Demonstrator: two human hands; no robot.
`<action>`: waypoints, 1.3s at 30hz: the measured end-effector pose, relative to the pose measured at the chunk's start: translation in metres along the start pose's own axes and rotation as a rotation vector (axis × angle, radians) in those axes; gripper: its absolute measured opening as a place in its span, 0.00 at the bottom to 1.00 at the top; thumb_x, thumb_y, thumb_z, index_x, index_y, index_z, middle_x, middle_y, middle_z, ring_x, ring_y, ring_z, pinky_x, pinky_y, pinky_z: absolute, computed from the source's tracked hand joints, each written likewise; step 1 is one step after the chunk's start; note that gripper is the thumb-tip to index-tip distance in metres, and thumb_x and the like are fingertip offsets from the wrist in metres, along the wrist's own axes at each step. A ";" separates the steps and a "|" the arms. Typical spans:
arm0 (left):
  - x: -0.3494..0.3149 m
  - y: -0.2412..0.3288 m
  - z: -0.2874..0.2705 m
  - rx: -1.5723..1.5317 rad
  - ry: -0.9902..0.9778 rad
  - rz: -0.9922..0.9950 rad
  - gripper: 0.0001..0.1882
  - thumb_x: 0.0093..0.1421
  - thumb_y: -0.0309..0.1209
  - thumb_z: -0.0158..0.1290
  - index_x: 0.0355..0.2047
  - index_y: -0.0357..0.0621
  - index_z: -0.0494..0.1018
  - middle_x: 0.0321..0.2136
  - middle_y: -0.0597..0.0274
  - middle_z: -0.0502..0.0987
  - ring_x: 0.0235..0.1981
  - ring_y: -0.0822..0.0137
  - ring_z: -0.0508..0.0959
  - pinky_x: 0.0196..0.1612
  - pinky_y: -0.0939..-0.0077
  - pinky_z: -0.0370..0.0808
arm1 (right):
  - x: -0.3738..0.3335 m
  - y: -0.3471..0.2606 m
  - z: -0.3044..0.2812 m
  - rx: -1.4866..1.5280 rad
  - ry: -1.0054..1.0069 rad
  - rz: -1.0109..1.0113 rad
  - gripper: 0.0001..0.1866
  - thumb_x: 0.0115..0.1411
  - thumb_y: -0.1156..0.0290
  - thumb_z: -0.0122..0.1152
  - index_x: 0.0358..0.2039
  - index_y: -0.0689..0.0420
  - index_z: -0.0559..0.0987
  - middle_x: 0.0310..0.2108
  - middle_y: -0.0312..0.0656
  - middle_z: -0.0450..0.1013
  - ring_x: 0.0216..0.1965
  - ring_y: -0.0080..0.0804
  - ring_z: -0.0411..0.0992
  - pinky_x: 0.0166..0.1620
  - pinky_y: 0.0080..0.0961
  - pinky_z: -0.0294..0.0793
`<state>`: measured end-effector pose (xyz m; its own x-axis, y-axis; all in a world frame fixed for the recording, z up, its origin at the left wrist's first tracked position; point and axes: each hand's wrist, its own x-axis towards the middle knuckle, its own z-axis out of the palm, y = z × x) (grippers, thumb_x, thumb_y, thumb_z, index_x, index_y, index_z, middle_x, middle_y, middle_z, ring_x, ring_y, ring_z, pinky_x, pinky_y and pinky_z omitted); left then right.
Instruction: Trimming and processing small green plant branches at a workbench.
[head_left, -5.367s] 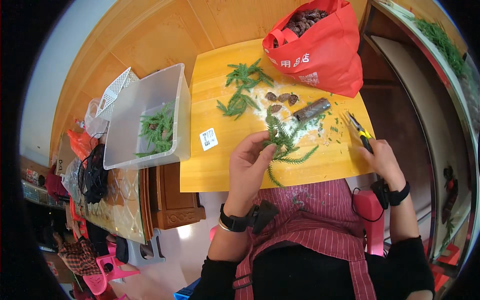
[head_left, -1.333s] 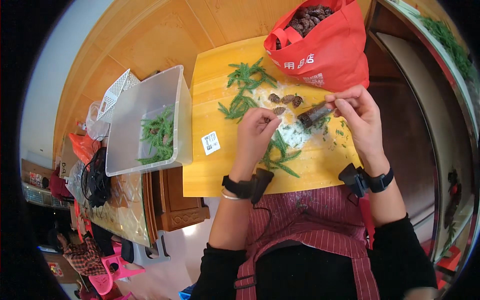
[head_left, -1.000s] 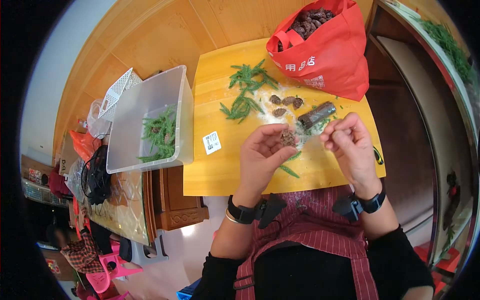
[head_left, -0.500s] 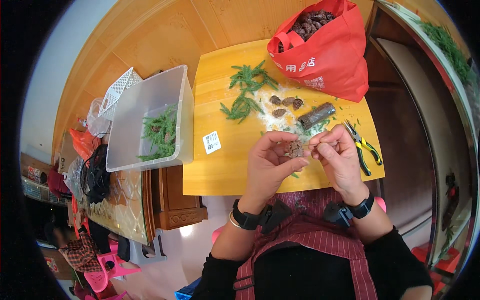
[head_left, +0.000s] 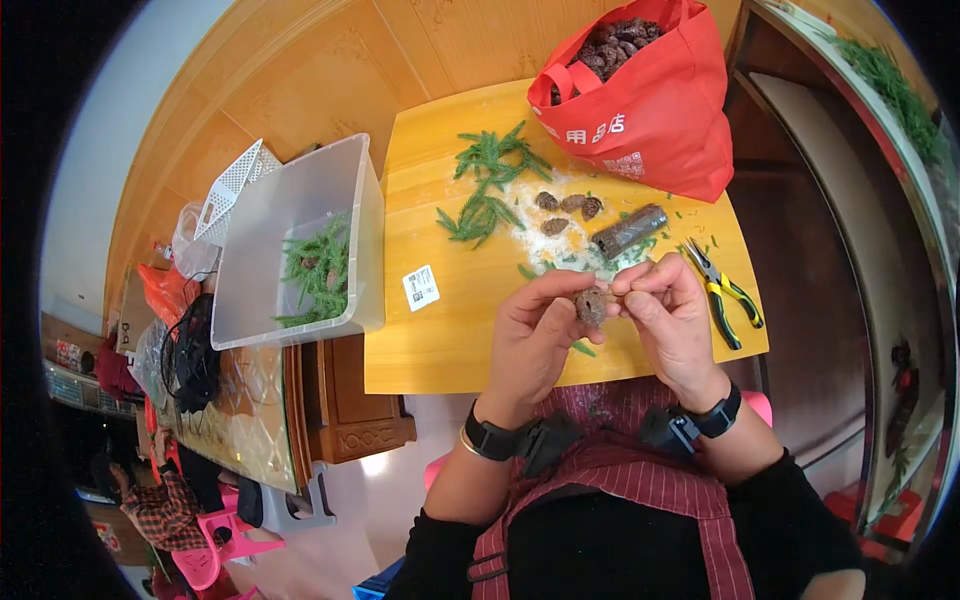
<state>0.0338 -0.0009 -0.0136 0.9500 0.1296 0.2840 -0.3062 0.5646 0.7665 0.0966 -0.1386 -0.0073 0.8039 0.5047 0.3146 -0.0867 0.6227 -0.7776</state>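
Observation:
My left hand [head_left: 535,335] holds a brown pine cone [head_left: 590,306] between thumb and fingers, above the table's near edge. Close beside it, my right hand [head_left: 672,312] pinches a thin strand at the cone's right side; its kind is too small to make out. Beyond my hands several loose pine cones [head_left: 555,226] lie on white powder. A dark brown cylinder in a shiny wrap [head_left: 630,231] rests to their right. Long-nosed pliers [head_left: 722,292] with yellow and black handles lie right of my right hand.
The yellow table [head_left: 430,345] bears green needle sprigs [head_left: 475,217] and a white label card [head_left: 421,288]. A red bag [head_left: 650,125] of pine cones stands at the back right. At left is a translucent bin [head_left: 368,240] with greenery. A person [head_left: 165,510] sits far left.
The pine cone has turned in my left hand, and the left fingers have shifted around it. My right hand stays pinched beside it. The view has moved slightly.

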 end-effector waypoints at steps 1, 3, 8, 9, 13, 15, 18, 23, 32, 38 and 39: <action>0.000 0.000 -0.001 0.000 -0.001 -0.001 0.16 0.61 0.35 0.44 0.45 0.37 0.67 0.42 0.53 0.71 0.39 0.61 0.75 0.33 0.78 0.74 | 0.000 0.000 0.000 -0.026 -0.006 -0.015 0.06 0.56 0.76 0.54 0.31 0.55 0.66 0.35 0.42 0.69 0.33 0.27 0.69 0.38 0.21 0.69; 0.001 0.000 -0.002 -0.028 -0.036 -0.017 0.17 0.60 0.36 0.45 0.45 0.37 0.67 0.42 0.53 0.71 0.39 0.61 0.74 0.34 0.78 0.73 | 0.002 0.000 -0.001 -0.051 -0.011 -0.031 0.06 0.56 0.77 0.54 0.31 0.55 0.66 0.35 0.42 0.68 0.32 0.27 0.69 0.38 0.22 0.70; 0.001 0.000 -0.003 0.000 -0.062 0.003 0.18 0.59 0.37 0.47 0.45 0.37 0.68 0.41 0.53 0.71 0.38 0.62 0.74 0.33 0.79 0.72 | 0.002 0.002 -0.004 -0.087 -0.004 -0.029 0.06 0.55 0.78 0.55 0.29 0.56 0.67 0.33 0.41 0.66 0.31 0.28 0.68 0.37 0.23 0.70; 0.001 0.000 -0.002 0.015 -0.056 0.013 0.18 0.59 0.37 0.48 0.45 0.37 0.68 0.41 0.53 0.71 0.38 0.62 0.74 0.33 0.79 0.72 | 0.002 0.002 -0.004 -0.087 -0.003 -0.030 0.06 0.55 0.78 0.55 0.29 0.56 0.67 0.33 0.41 0.66 0.31 0.28 0.68 0.37 0.23 0.70; 0.000 0.001 0.001 0.052 -0.043 0.036 0.18 0.58 0.37 0.49 0.44 0.37 0.69 0.40 0.53 0.71 0.38 0.62 0.74 0.33 0.79 0.72 | 0.001 -0.001 0.000 -0.045 -0.008 -0.022 0.06 0.54 0.80 0.54 0.28 0.56 0.67 0.33 0.41 0.67 0.31 0.27 0.68 0.36 0.23 0.70; 0.000 -0.001 0.000 0.063 -0.038 0.061 0.18 0.58 0.36 0.49 0.44 0.36 0.69 0.39 0.52 0.71 0.37 0.62 0.74 0.33 0.79 0.72 | 0.002 -0.001 0.002 -0.025 -0.012 -0.012 0.06 0.54 0.81 0.54 0.28 0.56 0.67 0.33 0.42 0.67 0.31 0.27 0.68 0.36 0.22 0.70; 0.000 -0.002 -0.002 0.072 -0.056 0.074 0.18 0.58 0.36 0.50 0.43 0.36 0.69 0.38 0.53 0.71 0.36 0.62 0.74 0.31 0.78 0.71 | 0.002 -0.002 0.003 -0.054 -0.020 0.004 0.06 0.53 0.81 0.54 0.28 0.57 0.67 0.33 0.42 0.67 0.31 0.27 0.68 0.36 0.22 0.70; -0.002 0.001 0.002 0.022 -0.043 0.022 0.18 0.59 0.37 0.49 0.42 0.35 0.69 0.38 0.54 0.71 0.34 0.63 0.74 0.30 0.78 0.70 | 0.003 -0.007 0.004 -0.060 -0.070 0.022 0.06 0.53 0.81 0.54 0.28 0.58 0.68 0.33 0.43 0.66 0.31 0.26 0.69 0.34 0.21 0.71; -0.001 0.003 0.002 -0.026 -0.078 -0.011 0.16 0.59 0.37 0.48 0.39 0.36 0.71 0.38 0.54 0.70 0.32 0.63 0.73 0.27 0.80 0.68 | 0.010 -0.017 0.000 -0.011 -0.144 0.171 0.05 0.53 0.79 0.56 0.28 0.59 0.68 0.33 0.40 0.66 0.32 0.25 0.68 0.35 0.19 0.70; -0.002 0.007 -0.002 0.007 -0.126 -0.078 0.14 0.57 0.36 0.51 0.37 0.37 0.72 0.34 0.55 0.70 0.30 0.64 0.73 0.25 0.80 0.67 | 0.020 -0.028 -0.011 -0.135 -0.267 0.204 0.04 0.52 0.81 0.56 0.29 0.61 0.71 0.34 0.38 0.68 0.35 0.19 0.68 0.41 0.17 0.68; -0.002 0.008 -0.003 0.010 -0.156 -0.097 0.13 0.56 0.36 0.52 0.36 0.38 0.72 0.32 0.56 0.70 0.29 0.64 0.73 0.25 0.80 0.67 | 0.021 -0.030 -0.011 -0.134 -0.268 0.205 0.04 0.52 0.81 0.56 0.29 0.61 0.71 0.34 0.38 0.68 0.35 0.19 0.68 0.41 0.17 0.68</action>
<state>0.0296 0.0055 -0.0099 0.9544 -0.0540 0.2937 -0.2146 0.5601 0.8002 0.1227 -0.1532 0.0166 0.5938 0.7605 0.2626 -0.1379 0.4177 -0.8981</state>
